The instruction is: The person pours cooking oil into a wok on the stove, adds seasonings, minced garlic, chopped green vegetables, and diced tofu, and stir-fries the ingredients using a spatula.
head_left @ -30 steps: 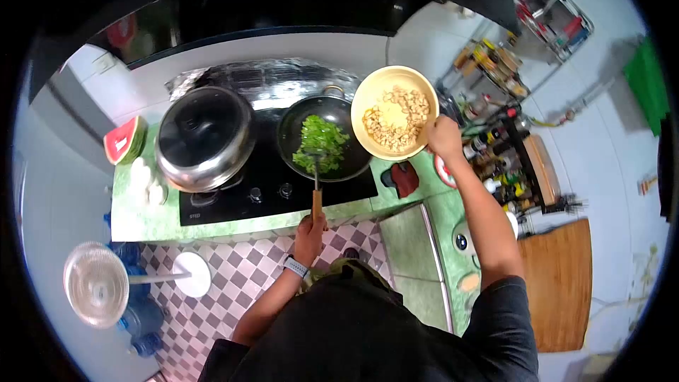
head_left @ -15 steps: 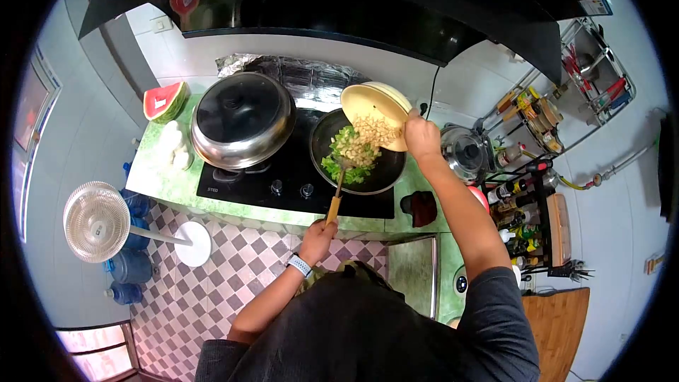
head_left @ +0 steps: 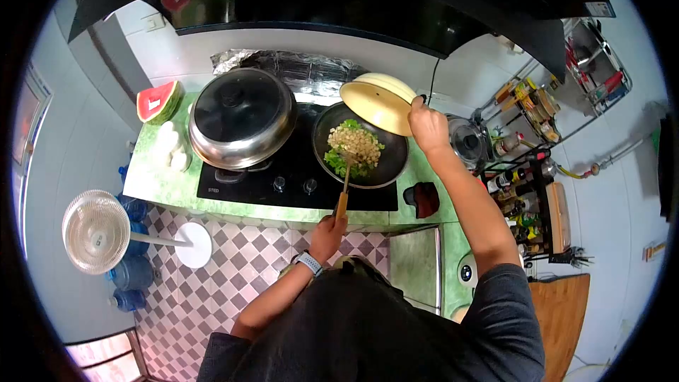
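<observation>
In the head view, my left hand (head_left: pixel 329 235) is wrapped round the wooden handle of a spatula (head_left: pixel 342 205), whose far end reaches into the food. Green chopped vegetable (head_left: pixel 335 164) lies in a dark frying pan (head_left: pixel 391 166), with pale diced pieces (head_left: pixel 356 144) heaped on top. My right hand (head_left: pixel 428 126) grips the rim of a yellow bowl (head_left: pixel 375 104), tilted over the pan's back right side. The inside of the bowl that shows is nearly bare. The spatula's blade is hidden in the food.
A big lidded steel pot (head_left: pixel 237 117) stands left of the pan on the black cooktop (head_left: pixel 247 187). Left of it are a cut watermelon (head_left: pixel 159 101) and white bottles (head_left: pixel 172 145). A glass-lidded kettle (head_left: pixel 468 143) and a bottle rack (head_left: pixel 523 205) are on the right. The range hood (head_left: pixel 318 10) hangs above.
The pale pieces have slid out of the bowl and now lie on the green vegetable. My left hand and the spatula have shifted slightly right.
</observation>
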